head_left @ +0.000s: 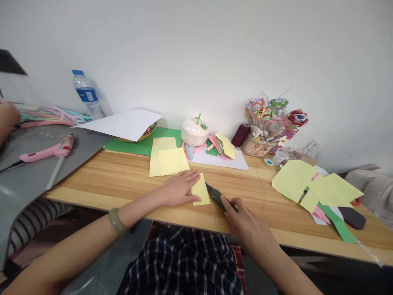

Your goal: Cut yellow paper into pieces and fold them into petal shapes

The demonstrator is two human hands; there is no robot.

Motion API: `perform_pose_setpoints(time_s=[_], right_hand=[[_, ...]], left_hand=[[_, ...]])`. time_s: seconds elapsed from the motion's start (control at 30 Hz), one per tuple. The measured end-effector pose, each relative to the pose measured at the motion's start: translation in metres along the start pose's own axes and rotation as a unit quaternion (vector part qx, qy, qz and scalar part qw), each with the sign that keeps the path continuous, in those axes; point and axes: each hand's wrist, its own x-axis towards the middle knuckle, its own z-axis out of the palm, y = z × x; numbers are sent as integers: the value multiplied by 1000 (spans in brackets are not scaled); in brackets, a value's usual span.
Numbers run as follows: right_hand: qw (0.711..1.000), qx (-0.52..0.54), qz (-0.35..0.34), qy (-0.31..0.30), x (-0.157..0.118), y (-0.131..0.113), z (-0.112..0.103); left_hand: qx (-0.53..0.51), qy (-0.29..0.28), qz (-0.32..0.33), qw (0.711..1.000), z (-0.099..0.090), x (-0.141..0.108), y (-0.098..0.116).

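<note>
My left hand [181,189] lies flat with its fingers stretched out, pressing the left side of a small yellow paper piece [201,190] against the table. In my right hand [242,217] is a dark green utility knife [217,197]. Its tip points up and left, close to the right edge of that paper; whether it touches, I cannot tell. Just beyond my left hand, a yellow paper square [174,161] overlaps a larger yellow sheet [154,157].
Along the wall stand a water bottle [87,95], a net-wrapped fruit [195,132] and a basket [257,147] of paper flowers. Paper scraps [226,145] lie before the fruit, yellow sheets [294,176] at right. On the grey table at left are a pink glue gun [46,152] and another person's hand [7,119].
</note>
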Motion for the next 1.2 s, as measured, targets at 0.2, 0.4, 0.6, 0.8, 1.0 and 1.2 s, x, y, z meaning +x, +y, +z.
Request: perform_pose_setpoints(time_s=[0.2,0.4,0.6,0.8,1.0,1.2], right_hand=[[999,-6,18,-40,26,1,-6],[998,-20,53,-17,43,4,-3],[989,-58,136,28,20,30,9],[973,-124,140,137,0,57,16],[979,65,-78,176,16,-10,15],[974,125,-120,147,26,-41,20]], left_hand=[[1,-6,0,1000,-2,0,2],[3,0,3,1000,0,0,1],[6,19,13,1000,2,-3,0],[10,45,7,999,9,2,8],[22,78,-14,997,1,4,22],[57,124,-123,983,-19,-6,-3]])
